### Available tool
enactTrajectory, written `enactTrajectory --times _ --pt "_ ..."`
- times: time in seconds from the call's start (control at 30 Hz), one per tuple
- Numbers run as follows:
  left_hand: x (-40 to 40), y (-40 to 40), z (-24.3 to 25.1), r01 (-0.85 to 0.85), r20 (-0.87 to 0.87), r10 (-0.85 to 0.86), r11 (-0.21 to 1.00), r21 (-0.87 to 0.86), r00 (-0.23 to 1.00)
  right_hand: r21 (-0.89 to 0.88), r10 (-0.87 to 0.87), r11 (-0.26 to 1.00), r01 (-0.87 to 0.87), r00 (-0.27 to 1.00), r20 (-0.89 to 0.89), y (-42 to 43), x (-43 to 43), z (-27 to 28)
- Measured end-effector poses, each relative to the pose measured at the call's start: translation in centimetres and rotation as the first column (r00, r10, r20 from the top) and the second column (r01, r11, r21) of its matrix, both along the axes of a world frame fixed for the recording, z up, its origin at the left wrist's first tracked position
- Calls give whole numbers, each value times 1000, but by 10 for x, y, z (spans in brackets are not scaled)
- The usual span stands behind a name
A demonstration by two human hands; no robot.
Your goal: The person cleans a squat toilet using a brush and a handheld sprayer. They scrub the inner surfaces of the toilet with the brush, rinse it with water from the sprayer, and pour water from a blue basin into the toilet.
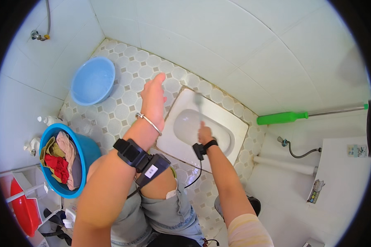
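Observation:
My right hand (205, 134) is closed around the handle of a brush (199, 100), whose blurred grey head is over the far rim of a white ceramic squat toilet (170, 139). The brush crosses above the bowl. My left hand (154, 95) is raised to the left of the toilet, with its fingers apart and nothing seen in it. A light-blue plastic basin (93, 81) holding water sits on the floor, farther left than my left hand. Straps with small devices are on both wrists, and a metal bangle is on the left one.
A blue bucket (92, 151) of clothes is at the left, beside white bottles (53, 120) and a white rack (34, 188) with a red basin (23, 203). At the right are a green bottle-shaped tube (281, 118) on a metal pole, a white pipe (284, 165) and a dark bin (254, 205).

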State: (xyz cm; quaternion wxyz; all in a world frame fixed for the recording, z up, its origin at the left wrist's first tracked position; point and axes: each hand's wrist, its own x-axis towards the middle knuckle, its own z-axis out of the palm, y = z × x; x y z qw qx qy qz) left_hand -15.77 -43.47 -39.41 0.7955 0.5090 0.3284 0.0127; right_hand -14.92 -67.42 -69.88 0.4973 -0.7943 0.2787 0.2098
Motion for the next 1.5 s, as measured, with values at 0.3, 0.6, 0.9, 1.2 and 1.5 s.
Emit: enactTrajectory --times 0.3,0.6,0.9,1.2,1.5 --pt "-24 31 -6 -123 -8 122 992 -28 992 246 -57 963 111 975 -216 49 43 7" --pt "-15 43 -2 -224 -19 223 974 -43 975 -111 264 958 -264 964 -16 69 64 14" --pt "-13 40 5 -207 16 208 976 -69 978 -301 805 544 -784 588 -76 11 -159 55" --pt "-14 36 -4 -176 -22 175 983 -57 984 -137 396 893 -428 893 -213 47 -42 62" --pt "-9 36 -4 -191 -5 191 980 -51 982 -420 748 567 -709 656 -98 21 -90 34"
